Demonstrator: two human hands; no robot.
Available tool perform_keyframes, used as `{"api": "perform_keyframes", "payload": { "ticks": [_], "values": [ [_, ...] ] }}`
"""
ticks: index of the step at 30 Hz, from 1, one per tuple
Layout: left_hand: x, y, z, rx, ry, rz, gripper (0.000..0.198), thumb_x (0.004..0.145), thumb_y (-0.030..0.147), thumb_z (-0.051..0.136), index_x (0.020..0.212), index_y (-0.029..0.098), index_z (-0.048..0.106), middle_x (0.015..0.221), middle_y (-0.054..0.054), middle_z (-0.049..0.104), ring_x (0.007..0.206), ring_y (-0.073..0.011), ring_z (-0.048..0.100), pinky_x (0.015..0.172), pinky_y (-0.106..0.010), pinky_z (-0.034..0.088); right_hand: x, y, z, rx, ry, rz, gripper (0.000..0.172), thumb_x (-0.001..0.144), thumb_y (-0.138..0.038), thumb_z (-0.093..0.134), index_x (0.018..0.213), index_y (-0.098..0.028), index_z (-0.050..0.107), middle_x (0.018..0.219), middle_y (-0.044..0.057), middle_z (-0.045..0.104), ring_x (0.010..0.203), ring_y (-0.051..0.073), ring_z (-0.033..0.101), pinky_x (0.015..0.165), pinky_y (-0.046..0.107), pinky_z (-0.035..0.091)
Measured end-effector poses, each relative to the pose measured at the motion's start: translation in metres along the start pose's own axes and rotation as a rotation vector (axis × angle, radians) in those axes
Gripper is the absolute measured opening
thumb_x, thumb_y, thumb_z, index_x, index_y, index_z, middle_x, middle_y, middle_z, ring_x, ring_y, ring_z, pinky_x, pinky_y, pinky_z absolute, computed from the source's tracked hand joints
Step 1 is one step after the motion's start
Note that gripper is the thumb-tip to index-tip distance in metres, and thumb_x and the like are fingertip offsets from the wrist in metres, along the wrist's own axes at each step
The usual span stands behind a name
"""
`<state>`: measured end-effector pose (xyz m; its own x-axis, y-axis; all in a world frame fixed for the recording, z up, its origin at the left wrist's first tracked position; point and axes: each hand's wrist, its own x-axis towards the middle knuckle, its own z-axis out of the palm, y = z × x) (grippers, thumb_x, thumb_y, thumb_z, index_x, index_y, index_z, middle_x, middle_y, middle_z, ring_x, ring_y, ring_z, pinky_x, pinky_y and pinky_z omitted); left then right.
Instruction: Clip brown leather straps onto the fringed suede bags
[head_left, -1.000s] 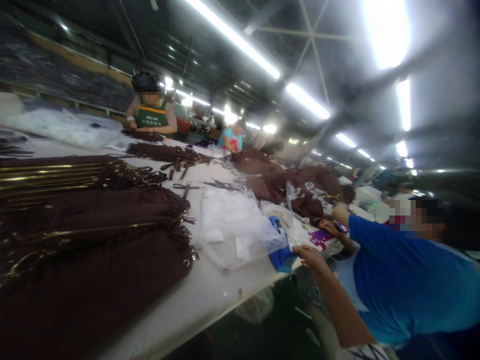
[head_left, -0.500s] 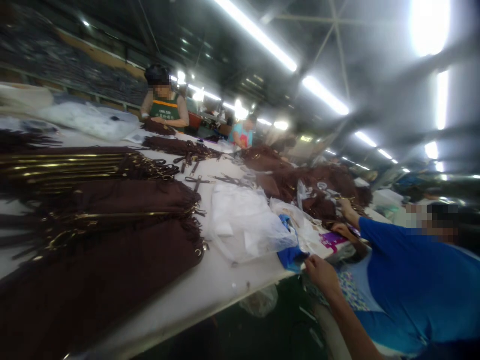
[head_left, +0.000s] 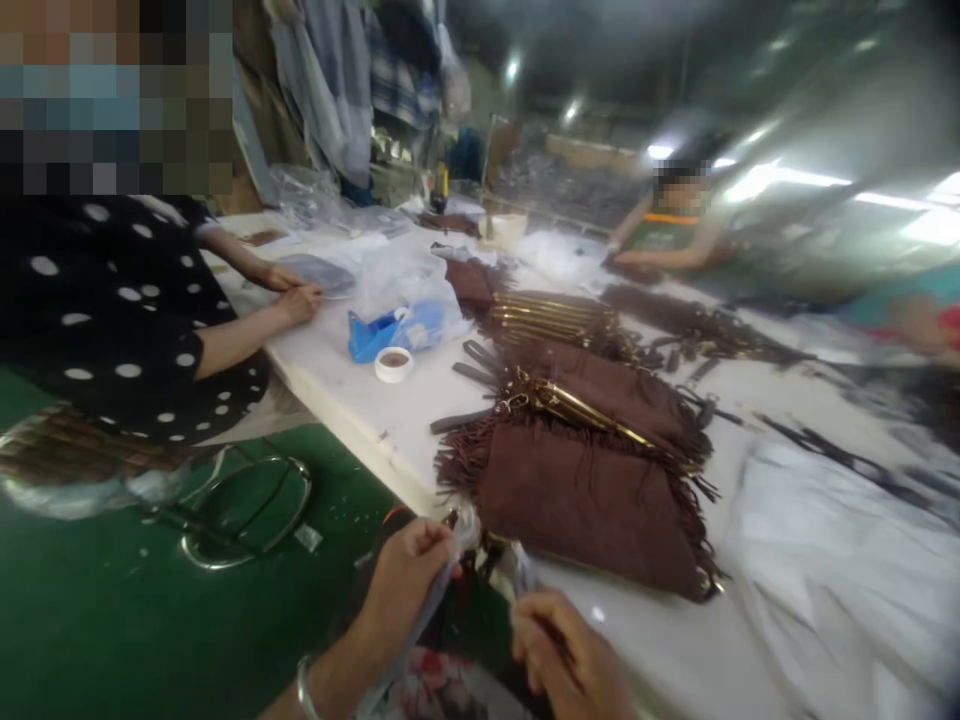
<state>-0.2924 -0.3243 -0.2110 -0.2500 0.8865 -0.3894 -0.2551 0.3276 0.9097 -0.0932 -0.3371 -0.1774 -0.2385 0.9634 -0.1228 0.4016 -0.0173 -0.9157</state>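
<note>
At the table's near edge, my left hand (head_left: 409, 580), with a bangle on its wrist, pinches a piece of clear plastic film (head_left: 466, 528). My right hand (head_left: 562, 645) is closed beside it, fingers curled round a greyish plastic strip (head_left: 523, 568); blur hides whether both pieces are one. Just beyond them lies a dark brown fringed bag (head_left: 585, 500) with gold rings at its corner. Behind it is another brown bag (head_left: 600, 385) with a gold zip, and farther back a stack of bags with gold zips (head_left: 555, 318).
A co-worker in a dotted top (head_left: 127, 320) handles a grey item at left. A tape roll (head_left: 394, 365) sits by a blue tape dispenser (head_left: 371, 335). White sheets (head_left: 840, 560) lie at right. A metal-framed stool (head_left: 247, 510) stands on the green floor. Another person (head_left: 671, 240) works across the table.
My view has swung left and down. The co-worker in blue has left the view, and the one in the dotted top has come in. Both my hands now show at the bottom, holding plastic.
</note>
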Motion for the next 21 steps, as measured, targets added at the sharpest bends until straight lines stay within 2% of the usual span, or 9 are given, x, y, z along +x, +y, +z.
{"api": "perform_keyframes", "payload": {
  "ticks": [2,5,9,14,17,21],
  "values": [
    [0.000,0.002,0.000,-0.016,-0.033,0.006,0.015,0.078,0.029,0.066,0.079,0.014,0.061,0.060,-0.001,0.065,0.051,-0.0088,0.052,0.049,-0.017,0.035,0.024,-0.023,0.025,-0.071,-0.060,-0.144,0.033,0.095,-0.047,0.044,0.083,-0.022,0.062,0.063,-0.002,0.059,0.051,0.012,0.053,0.051,0.021,0.041],
    [0.001,0.006,-0.004,-0.105,-0.105,0.022,0.015,0.077,0.028,0.069,0.078,0.014,0.061,0.063,-0.001,0.064,0.054,-0.0107,0.056,0.053,-0.018,0.039,0.043,-0.035,0.041,-0.215,-0.067,-0.246,0.025,0.098,-0.034,0.042,0.087,-0.023,0.063,0.068,-0.002,0.062,0.058,0.013,0.057,0.055,0.019,0.042],
    [0.006,0.006,-0.009,-0.207,-0.170,0.016,0.015,0.074,0.026,0.071,0.076,0.013,0.062,0.068,-0.004,0.066,0.060,-0.0156,0.062,0.059,-0.024,0.046,0.050,-0.031,0.050,-0.311,-0.066,-0.282,0.025,0.099,-0.026,0.040,0.095,-0.024,0.064,0.077,-0.002,0.068,0.064,0.013,0.062,0.058,0.019,0.043],
    [0.011,0.003,-0.011,-0.240,-0.205,0.012,0.014,0.071,0.022,0.074,0.074,0.012,0.065,0.067,-0.005,0.067,0.061,-0.0161,0.062,0.061,-0.025,0.047,0.052,-0.027,0.059,-0.485,-0.015,-0.342,0.025,0.098,-0.022,0.039,0.092,-0.024,0.064,0.081,0.001,0.070,0.071,0.016,0.067,0.062,0.021,0.045],
    [0.013,0.002,-0.013,-0.258,-0.223,0.009,0.016,0.071,0.024,0.074,0.073,0.012,0.065,0.067,-0.006,0.067,0.063,-0.0172,0.062,0.063,-0.026,0.047,0.052,-0.020,0.061,-0.595,0.013,-0.403,0.026,0.098,-0.018,0.038,0.098,-0.024,0.063,0.085,0.002,0.071,0.073,0.018,0.068,0.064,0.024,0.045],
    [0.015,0.000,-0.012,-0.274,-0.222,-0.012,0.018,0.069,0.026,0.075,0.073,0.012,0.064,0.066,-0.005,0.066,0.061,-0.0158,0.060,0.061,-0.025,0.046,0.050,-0.010,0.066,-0.741,0.093,-0.516,0.028,0.100,-0.018,0.035,0.103,-0.025,0.062,0.081,0.003,0.069,0.067,0.019,0.066,0.058,0.026,0.042]
  ]
}}
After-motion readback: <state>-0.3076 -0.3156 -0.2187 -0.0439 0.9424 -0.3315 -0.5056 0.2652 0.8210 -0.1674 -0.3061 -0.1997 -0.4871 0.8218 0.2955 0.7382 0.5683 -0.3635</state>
